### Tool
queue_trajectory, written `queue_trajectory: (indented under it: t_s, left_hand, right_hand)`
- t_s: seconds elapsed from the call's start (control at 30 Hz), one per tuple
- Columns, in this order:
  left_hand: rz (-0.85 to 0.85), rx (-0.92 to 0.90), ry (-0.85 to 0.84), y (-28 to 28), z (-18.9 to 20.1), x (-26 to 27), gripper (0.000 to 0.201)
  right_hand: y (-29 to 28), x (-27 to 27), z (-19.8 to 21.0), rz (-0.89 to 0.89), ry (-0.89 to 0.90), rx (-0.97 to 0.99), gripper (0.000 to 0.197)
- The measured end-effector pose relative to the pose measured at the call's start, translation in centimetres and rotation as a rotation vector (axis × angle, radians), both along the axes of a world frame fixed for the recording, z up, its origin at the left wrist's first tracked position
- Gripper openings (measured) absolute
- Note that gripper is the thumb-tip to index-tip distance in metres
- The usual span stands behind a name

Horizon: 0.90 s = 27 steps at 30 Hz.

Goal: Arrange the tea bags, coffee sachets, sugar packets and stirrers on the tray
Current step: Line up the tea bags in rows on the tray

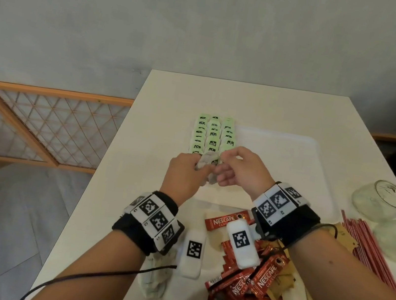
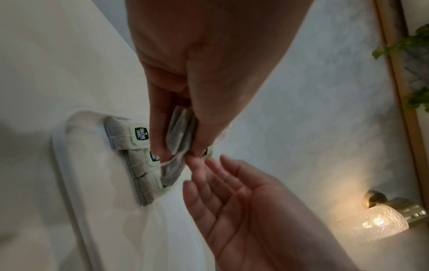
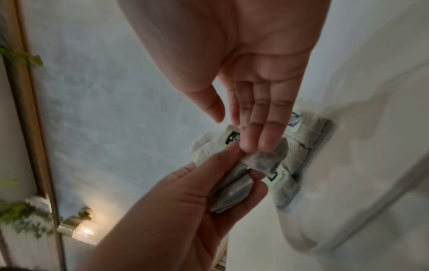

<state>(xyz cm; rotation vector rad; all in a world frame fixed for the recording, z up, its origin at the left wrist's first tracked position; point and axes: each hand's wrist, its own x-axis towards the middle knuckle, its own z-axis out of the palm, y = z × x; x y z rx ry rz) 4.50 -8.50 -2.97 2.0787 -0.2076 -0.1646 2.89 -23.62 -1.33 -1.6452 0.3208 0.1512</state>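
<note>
A white tray [image 1: 283, 147] lies on the table with three columns of green-tagged tea bags [image 1: 214, 133] along its left side. Both hands meet just above the near end of those columns. My left hand [image 1: 199, 167] grips a small bunch of loose tea bags [image 2: 180, 132]. My right hand [image 1: 223, 164] has straight fingers [image 3: 253, 128] whose tips touch one bag of that bunch, the thumb standing apart. Red coffee sachets [image 1: 248, 282], brown sugar packets [image 1: 282, 282] and red stirrers [image 1: 370, 252] lie on the table in front of the tray.
More tea bags [image 1: 155, 280] lie under my left forearm near the table's left edge. Two glass bowls [image 1: 380, 202] stand at the right. White marker blocks [image 1: 192, 252] sit among the sachets. A wooden lattice rail [image 1: 40, 125] is off the table to the left.
</note>
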Motion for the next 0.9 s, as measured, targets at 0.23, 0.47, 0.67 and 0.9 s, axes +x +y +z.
queue_trajectory:
  t_s: [0.23,0.47,0.67,0.9]
  left_hand:
    - [-0.032,-0.19,0.221,0.7,-0.2,0.9,0.013]
    - [0.013,-0.265,0.432,3.1,-0.4,2.5,0.026]
    - [-0.011,-0.366,0.521,4.8,-0.8,3.5,0.029]
    - [-0.005,-0.389,0.522,5.3,-1.8,3.2,0.025]
  right_hand:
    - [-0.7,0.7,-1.6,0.062,-0.084,-0.372,0.004]
    - [-1.6,2.2,-3.8,0.092,0.087,-0.526,0.006]
    - [-1.2,3.9,-4.6,0.083,0.005,-0.578,0.014]
    - [-0.6,4.8,-4.6,0.061,-0.046,-0.587,0.009]
